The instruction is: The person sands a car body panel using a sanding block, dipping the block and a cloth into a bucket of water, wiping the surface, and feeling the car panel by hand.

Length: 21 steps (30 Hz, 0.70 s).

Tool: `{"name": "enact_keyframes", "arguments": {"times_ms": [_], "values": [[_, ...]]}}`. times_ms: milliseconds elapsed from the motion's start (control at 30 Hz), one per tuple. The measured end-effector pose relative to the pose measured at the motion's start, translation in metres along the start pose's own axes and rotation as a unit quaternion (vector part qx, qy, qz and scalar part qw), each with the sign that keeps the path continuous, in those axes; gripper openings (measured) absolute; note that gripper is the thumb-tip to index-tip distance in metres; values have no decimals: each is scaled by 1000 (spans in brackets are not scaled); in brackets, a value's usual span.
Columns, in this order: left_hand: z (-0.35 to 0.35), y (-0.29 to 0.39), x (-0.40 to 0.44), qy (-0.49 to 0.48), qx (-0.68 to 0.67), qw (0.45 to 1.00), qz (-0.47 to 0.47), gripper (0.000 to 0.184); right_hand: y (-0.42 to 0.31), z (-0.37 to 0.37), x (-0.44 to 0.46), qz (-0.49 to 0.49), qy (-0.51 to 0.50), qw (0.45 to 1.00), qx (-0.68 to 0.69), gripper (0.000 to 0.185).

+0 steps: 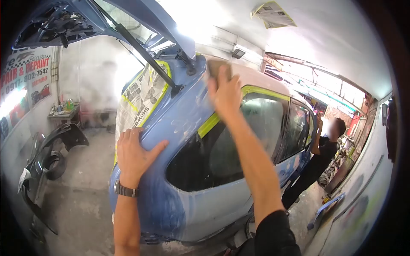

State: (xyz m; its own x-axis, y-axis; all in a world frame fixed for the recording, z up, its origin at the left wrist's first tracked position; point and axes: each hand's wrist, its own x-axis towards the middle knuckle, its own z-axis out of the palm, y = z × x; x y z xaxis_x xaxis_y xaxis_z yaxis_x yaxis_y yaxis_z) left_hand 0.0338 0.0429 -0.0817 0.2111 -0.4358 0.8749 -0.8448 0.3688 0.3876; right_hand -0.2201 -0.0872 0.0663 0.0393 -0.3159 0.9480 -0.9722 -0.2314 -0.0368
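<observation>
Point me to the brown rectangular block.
The brown rectangular block is at upper centre in the head view, beneath the right hand, at the roof edge of the blue car, above the yellow-green masking tape.

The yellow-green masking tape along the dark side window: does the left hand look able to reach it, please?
Probably yes: the left hand rests on blue painted bodywork, and nothing seems to stand between it and the near end of the yellow-green masking tape.
</observation>
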Motion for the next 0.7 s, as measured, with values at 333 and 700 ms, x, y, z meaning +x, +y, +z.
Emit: {"name": "enact_keyframes", "arguments": {"times_ms": [333, 700], "values": [[2, -4, 0, 4, -5, 1000, 13, 68, 12, 28, 26, 11, 53, 998, -37, 66], [2, -4, 2, 13, -3, 1000, 17, 66, 5, 10, 49, 79, -22, 997, 8, 65]]}}
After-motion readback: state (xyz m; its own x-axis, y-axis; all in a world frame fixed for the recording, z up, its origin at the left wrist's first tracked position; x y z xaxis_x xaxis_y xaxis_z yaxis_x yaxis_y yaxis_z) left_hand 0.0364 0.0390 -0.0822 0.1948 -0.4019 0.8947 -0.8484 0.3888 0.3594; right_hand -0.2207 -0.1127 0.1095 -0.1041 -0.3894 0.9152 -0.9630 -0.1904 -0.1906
